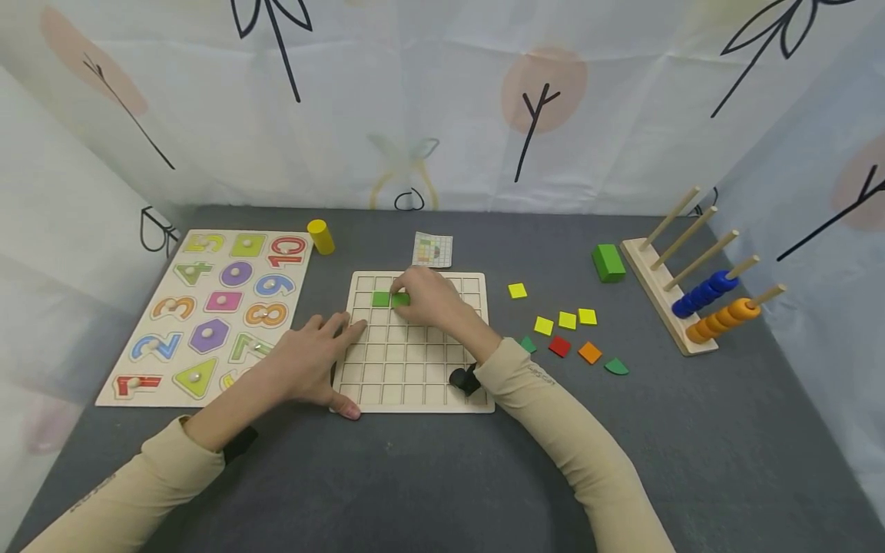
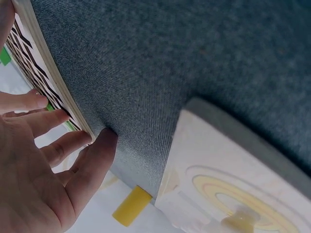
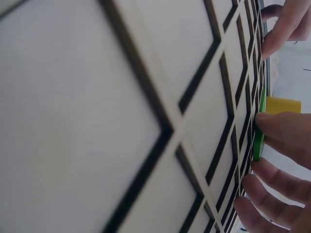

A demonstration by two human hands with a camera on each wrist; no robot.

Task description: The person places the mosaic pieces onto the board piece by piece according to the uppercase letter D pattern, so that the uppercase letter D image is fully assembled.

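Observation:
A wooden grid board [image 1: 415,369] lies in front of me. One green square tile [image 1: 381,299] sits in a cell of its upper rows. Right beside it, my right hand [image 1: 432,298] pinches a second green square tile [image 1: 400,299] between thumb and fingers, close on the grid. In the right wrist view this green tile [image 3: 260,145] shows edge-on at the fingertips. My left hand [image 1: 311,361] rests spread along the board's left edge, its thumb at the near corner. The left wrist view shows those fingers [image 2: 75,145] fairly straight against the board's side.
Left stands a number-and-shape puzzle board [image 1: 187,319], with a yellow cylinder [image 1: 321,236] at its far corner. A small pattern card [image 1: 433,250] lies behind the grid. To the right are loose yellow tiles [image 1: 567,320], red, orange and green pieces, a green block [image 1: 608,263] and a peg stand with beads [image 1: 667,296].

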